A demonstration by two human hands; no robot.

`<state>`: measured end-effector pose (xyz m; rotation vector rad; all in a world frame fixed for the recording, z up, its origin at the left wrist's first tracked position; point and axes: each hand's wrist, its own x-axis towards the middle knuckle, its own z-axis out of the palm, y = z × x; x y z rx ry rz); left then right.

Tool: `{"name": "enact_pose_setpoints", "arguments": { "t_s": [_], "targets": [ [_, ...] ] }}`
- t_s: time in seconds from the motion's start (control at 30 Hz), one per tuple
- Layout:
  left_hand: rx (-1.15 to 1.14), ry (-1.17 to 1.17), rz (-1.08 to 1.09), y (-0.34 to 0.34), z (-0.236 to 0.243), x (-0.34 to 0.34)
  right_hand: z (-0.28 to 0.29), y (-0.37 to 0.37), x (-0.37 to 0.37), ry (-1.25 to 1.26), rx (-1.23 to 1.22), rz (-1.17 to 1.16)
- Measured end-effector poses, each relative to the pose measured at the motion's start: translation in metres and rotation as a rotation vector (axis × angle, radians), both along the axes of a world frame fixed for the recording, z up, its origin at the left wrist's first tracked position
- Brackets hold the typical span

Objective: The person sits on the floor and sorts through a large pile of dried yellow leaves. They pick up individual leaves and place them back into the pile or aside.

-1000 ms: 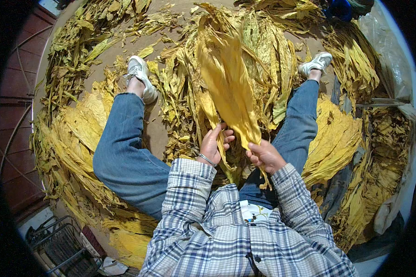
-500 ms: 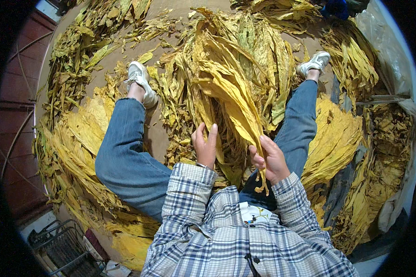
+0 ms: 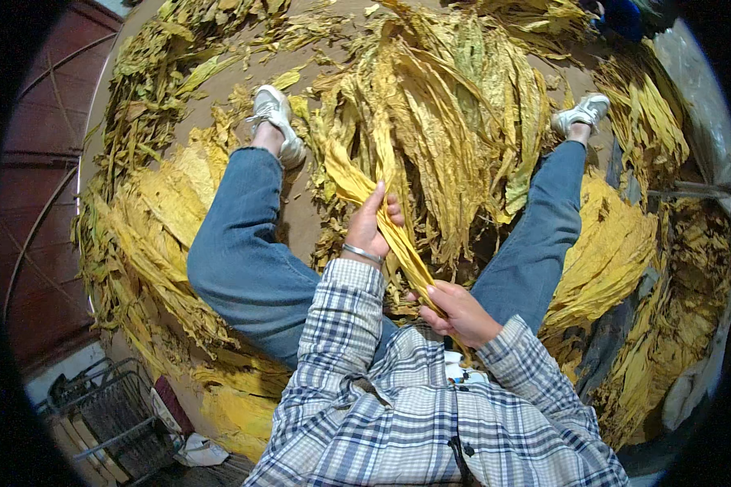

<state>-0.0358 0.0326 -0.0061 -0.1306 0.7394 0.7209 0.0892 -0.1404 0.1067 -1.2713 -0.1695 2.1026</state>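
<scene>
A long yellow dried leaf (image 3: 400,241), which looks like tobacco, stretches slantwise between my hands in front of my lap. My left hand (image 3: 370,221) is wrapped round its middle, with the broad end spreading out beyond the fingers. Lower and to the right, my right hand (image 3: 453,312) pinches it close to the stalk end. I cannot tell whether it is one leaf or several gathered together. Just beyond my hands, between my legs, lies a big heap of dried yellow and greenish leaves (image 3: 447,138).
More yellow leaves pile beside my left leg (image 3: 162,207) and another pile (image 3: 605,252) lies by my right leg. Brown leaf scraps litter the floor. A metal-framed chair (image 3: 118,430) stands at lower left, near a dark red door (image 3: 45,187). Clear plastic sheeting (image 3: 694,105) hangs at far right.
My left hand has closed round the leaf, which it was apart from before. The leaf is drawn narrow and swung down to the left. My right hand has moved lower and nearer my body.
</scene>
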Motion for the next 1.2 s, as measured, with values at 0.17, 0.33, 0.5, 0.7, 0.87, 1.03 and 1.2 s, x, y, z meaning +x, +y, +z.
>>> {"name": "enact_pose_setpoints", "arguments": {
  "t_s": [0.17,0.33,0.5,0.7,0.87,1.03,1.2],
  "targets": [
    [0.019,0.013,0.116,0.029,-0.014,-0.015,0.031,-0.002,0.02,-0.144,0.021,-0.051],
    [0.151,-0.187,0.031,0.02,0.026,0.006,0.027,-0.014,0.037,-0.235,0.083,-0.161],
    [0.037,-0.117,-0.312,-0.029,-0.005,0.032,-0.003,-0.041,0.056,-1.228,0.485,-0.068],
    [0.131,-0.02,-0.215,-0.033,0.006,0.027,0.098,-0.068,0.139,-1.615,0.461,-0.717],
    [0.16,-0.036,-0.363,-0.044,0.025,0.034,0.088,-0.148,0.216,-2.232,0.228,-0.851],
    [0.209,-0.197,-0.526,-0.051,-0.009,0.023,0.004,-0.198,0.247,-2.036,-0.604,-0.107],
    [0.247,0.102,-0.476,-0.063,0.047,0.044,0.005,-0.164,0.232,-2.626,-0.138,0.148]
  ]
}}
